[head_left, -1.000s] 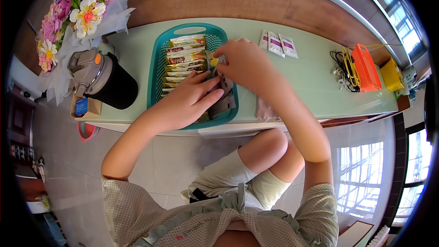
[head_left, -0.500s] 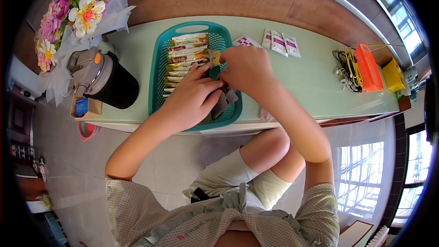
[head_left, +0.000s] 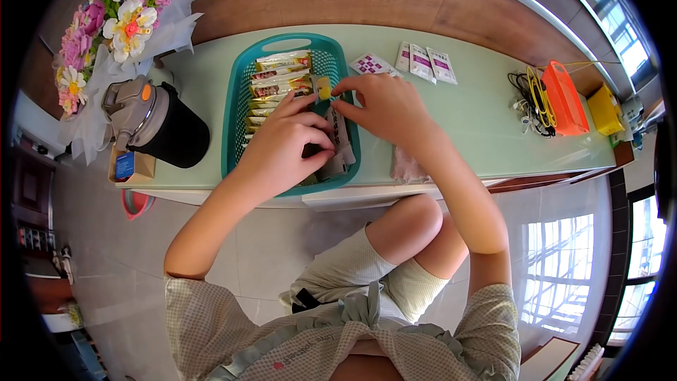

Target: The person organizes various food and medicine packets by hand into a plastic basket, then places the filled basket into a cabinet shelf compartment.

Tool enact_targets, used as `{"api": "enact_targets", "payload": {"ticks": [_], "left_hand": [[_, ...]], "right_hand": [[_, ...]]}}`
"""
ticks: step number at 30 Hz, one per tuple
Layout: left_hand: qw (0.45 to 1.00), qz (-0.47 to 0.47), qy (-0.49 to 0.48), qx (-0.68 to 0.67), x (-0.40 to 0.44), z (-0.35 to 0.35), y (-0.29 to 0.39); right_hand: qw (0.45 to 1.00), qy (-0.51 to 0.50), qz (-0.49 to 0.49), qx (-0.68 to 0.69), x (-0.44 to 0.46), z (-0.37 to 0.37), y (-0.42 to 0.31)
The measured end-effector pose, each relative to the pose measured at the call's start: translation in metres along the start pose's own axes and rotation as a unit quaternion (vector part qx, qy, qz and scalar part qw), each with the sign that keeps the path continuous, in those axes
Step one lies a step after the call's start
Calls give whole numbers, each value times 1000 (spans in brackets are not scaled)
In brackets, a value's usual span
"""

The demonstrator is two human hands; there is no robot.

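Observation:
A teal plastic basket (head_left: 232, 99) holds a row of yellow-and-white snack packets (head_left: 282, 74) on its left side. Along its right side lies a long grey-silver sachet (head_left: 343, 139), partly under my fingers. My left hand (head_left: 288, 140) reaches over the basket from the front; its fingers are spread and curved, their tips on or just above the sachet. Past its index finger sits a small yellow item (head_left: 324, 88), its kind unclear. Over the right rim is my right hand (head_left: 384, 104), thumb and index finger apart beside the yellow item, with nothing visible between them.
White-and-purple packets (head_left: 422, 63) lie behind my right hand, near a checkered packet (head_left: 371, 64). A crumpled pinkish clear wrapper (head_left: 409, 166) is at the front edge. Left stand a black tumbler (head_left: 173, 130) and a flower bouquet (head_left: 130, 25); right, cables (head_left: 541, 102) and an orange basket (head_left: 566, 102).
My hands have drawn apart, and the right thumb and index finger have parted. The grey sachet now lies lengthwise along the basket's right side. The view has shifted slightly.

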State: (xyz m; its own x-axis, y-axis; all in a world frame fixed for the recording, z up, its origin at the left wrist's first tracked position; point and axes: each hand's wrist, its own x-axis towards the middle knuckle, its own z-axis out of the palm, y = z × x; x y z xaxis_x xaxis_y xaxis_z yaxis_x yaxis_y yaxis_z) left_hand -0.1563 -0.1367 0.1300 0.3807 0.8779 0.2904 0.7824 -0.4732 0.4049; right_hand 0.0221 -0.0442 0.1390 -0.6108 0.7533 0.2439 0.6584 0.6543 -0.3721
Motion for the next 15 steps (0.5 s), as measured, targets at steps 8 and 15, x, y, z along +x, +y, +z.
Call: {"api": "enact_targets", "payload": {"ticks": [8, 15], "left_hand": [[999, -4, 34, -15, 1, -2, 6], [993, -28, 111, -39, 6, -7, 36]], "right_hand": [[999, 35, -6, 37, -5, -1, 5], [988, 97, -5, 119, -20, -7, 20]]}}
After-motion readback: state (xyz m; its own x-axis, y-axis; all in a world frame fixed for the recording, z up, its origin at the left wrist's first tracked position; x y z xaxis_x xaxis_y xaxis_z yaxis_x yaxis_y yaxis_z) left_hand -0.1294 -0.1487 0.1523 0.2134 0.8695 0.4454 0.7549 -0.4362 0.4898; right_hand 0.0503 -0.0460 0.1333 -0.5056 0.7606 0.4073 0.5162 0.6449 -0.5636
